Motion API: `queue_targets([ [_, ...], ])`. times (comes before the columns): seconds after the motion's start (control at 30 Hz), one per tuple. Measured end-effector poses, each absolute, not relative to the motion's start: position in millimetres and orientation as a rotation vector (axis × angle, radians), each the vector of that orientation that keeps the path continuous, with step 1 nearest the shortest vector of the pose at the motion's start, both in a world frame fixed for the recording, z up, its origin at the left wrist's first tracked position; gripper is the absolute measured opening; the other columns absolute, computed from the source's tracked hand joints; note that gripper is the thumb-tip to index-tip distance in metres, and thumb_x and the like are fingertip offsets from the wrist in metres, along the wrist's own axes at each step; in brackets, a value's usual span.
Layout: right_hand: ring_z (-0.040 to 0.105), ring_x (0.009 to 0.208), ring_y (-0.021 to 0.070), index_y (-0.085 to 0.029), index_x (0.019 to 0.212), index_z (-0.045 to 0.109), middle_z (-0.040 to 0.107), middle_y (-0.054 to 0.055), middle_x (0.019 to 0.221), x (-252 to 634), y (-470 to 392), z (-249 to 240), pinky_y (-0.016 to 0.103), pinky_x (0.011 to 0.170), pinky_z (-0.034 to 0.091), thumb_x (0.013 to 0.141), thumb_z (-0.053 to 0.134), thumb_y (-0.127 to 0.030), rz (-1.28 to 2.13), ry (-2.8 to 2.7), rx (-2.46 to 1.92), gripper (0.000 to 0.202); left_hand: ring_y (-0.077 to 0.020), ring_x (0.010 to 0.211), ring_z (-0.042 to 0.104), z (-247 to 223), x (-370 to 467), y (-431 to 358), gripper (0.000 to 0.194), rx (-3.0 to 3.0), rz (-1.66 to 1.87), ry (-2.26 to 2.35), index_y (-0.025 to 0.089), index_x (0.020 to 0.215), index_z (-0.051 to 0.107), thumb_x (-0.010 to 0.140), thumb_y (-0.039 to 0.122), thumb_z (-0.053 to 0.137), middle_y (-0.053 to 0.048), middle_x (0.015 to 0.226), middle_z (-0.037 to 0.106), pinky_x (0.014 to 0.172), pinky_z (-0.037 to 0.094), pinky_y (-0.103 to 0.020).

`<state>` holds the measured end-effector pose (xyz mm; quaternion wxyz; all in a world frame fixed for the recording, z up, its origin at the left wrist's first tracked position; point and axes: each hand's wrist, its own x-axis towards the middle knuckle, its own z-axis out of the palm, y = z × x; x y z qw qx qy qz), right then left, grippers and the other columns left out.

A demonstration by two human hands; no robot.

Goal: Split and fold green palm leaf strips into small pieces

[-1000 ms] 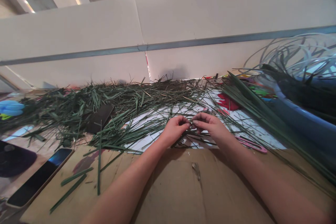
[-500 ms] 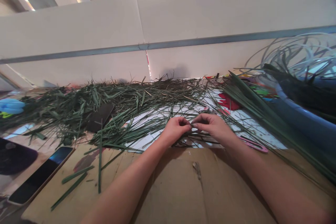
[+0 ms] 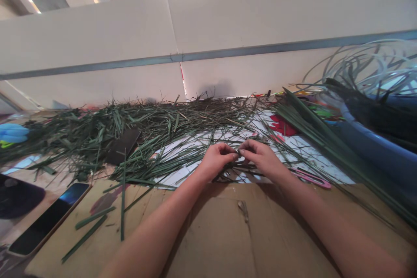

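Close together over the front of the strewn leaf strips are my left hand and my right hand. Both are closed, thumb against fingers, in a pinch. Between their fingertips is a tiny dark piece that looks like a leaf strip; most of it is hidden by the fingers. Below the hands lie thin green leaf strips on a white sheet. A pink-handled tool, perhaps a cutter or scissors, rests beside my right wrist.
Cardboard lies under my forearms. At left are a phone, a dark rounded object and a dark flat block. Long leaves lean by a blue tub at right. A white panel wall stands behind.
The fingertips have shifted very slightly while staying pinched together. The whole view has moved a little; the surrounding things lie as before.
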<state>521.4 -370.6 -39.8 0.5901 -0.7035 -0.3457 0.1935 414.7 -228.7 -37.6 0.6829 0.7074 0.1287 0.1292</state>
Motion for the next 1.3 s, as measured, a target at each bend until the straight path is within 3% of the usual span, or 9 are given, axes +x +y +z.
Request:
queue_targets([
  [0.3, 0.053, 0.055, 0.0121, -0.019, 0.080, 0.063, 0.063, -0.001, 0.075, 523, -371, -35, 0.027, 0.054, 0.046, 0.068, 0.072, -0.042, 0.562, -0.753, -1.588, 0.027, -0.0108, 0.065, 0.055, -36, 417, -228, 0.013, 1.547, 0.300, 0.308, 0.013, 0.074, 0.067, 0.066, 0.021, 0.073, -0.002, 0.070, 0.065, 0.068, 0.042, -0.025],
  [0.5, 0.059, 0.071, 0.0170, -0.020, 0.092, 0.070, 0.068, 0.004, 0.085, 521, -372, -30, 0.028, 0.059, 0.049, 0.070, 0.074, -0.039, 0.604, -0.811, -1.514, 0.029, -0.0108, 0.064, 0.055, -32, 415, -229, 0.012, 1.541, 0.279, 0.312, 0.013, 0.072, 0.066, 0.066, 0.021, 0.072, -0.001, 0.068, 0.064, 0.067, 0.042, -0.024],
  [0.7, 0.056, 0.062, 0.0141, -0.020, 0.079, 0.069, 0.064, 0.000, 0.073, 519, -373, -27, 0.027, 0.056, 0.046, 0.067, 0.074, -0.037, 0.580, -0.813, -1.550, 0.022, -0.0114, 0.063, 0.054, -34, 413, -229, 0.019, 1.558, 0.248, 0.288, 0.013, 0.074, 0.065, 0.064, 0.026, 0.076, 0.000, 0.069, 0.064, 0.066, 0.041, -0.026],
  [0.93, 0.054, 0.052, 0.0121, -0.019, 0.077, 0.064, 0.061, -0.002, 0.071, 522, -369, -36, 0.028, 0.054, 0.043, 0.062, 0.074, -0.041, 0.529, -0.673, -1.553, 0.029, -0.0111, 0.065, 0.056, -34, 415, -228, 0.018, 1.532, 0.252, 0.294, 0.013, 0.075, 0.067, 0.063, 0.022, 0.077, -0.001, 0.071, 0.066, 0.069, 0.043, -0.026],
  [1.3, 0.057, 0.055, 0.0138, -0.020, 0.077, 0.062, 0.067, 0.001, 0.073, 527, -371, -36, 0.029, 0.056, 0.046, 0.058, 0.080, -0.048, 0.490, -0.526, -1.523, 0.038, -0.0118, 0.067, 0.058, -34, 414, -226, 0.023, 1.511, 0.215, 0.311, 0.012, 0.085, 0.073, 0.065, 0.021, 0.078, -0.002, 0.074, 0.068, 0.071, 0.044, -0.026],
])
